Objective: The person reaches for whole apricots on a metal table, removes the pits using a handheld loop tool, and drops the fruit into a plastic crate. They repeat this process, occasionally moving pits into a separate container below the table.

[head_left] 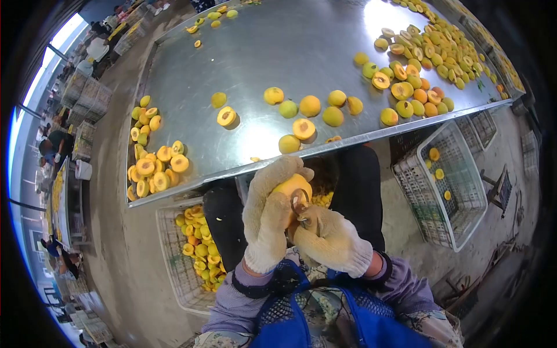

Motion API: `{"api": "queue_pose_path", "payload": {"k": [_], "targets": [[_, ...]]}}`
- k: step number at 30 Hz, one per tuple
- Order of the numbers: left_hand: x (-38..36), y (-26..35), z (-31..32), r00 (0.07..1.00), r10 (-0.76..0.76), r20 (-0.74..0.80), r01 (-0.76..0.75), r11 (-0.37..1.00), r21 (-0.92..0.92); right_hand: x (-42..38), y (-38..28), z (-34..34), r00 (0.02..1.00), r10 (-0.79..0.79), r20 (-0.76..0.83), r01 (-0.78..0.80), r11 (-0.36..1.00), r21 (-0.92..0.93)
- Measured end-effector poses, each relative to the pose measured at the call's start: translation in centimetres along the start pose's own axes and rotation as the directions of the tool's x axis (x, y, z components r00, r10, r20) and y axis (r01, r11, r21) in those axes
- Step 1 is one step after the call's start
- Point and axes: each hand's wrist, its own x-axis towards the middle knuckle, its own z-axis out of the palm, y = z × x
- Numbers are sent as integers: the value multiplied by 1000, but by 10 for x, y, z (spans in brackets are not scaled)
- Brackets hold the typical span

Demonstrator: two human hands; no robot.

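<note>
Both hands wear pale knitted gloves and meet just past the near edge of a metal table (pixel 249 64). My left hand (pixel 264 214) is wrapped round an orange-yellow peach (pixel 284 187). My right hand (pixel 331 238) is closed on a small curved metal tool (pixel 299 200), whose loop touches the peach. Beyond the table edge lie a halved peach (pixel 303 129) and a whole yellow one (pixel 289 144). The tool's handle is hidden in the right glove.
Many peaches (pixel 435 52) are heaped at the table's right, and cut halves (pixel 156 168) at its left corner. A crate of peach pieces (pixel 200 249) stands on the floor at left; another crate (pixel 447 185) at right. People work at far left.
</note>
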Motion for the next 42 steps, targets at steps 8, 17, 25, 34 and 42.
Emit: {"api": "queue_pose_path", "payload": {"k": [8,17,25,34,42], "targets": [[13,19,-4,986,32,163,-113,850,514,5,18,-12,941,29,336,-145,935,325],[34,26,-1,927,-103,360,-179,723,668,4,28,-14,946,84,314,-221,873,434],[48,18,-4,889,-326,322,32,745,666,-1,43,-15,888,106,447,-388,694,606],[35,12,3,926,73,370,-318,680,661,6,45,-11,967,29,254,-127,917,378],[28,15,12,920,19,390,-336,548,766,-4,32,-24,823,131,552,-473,696,540]]}}
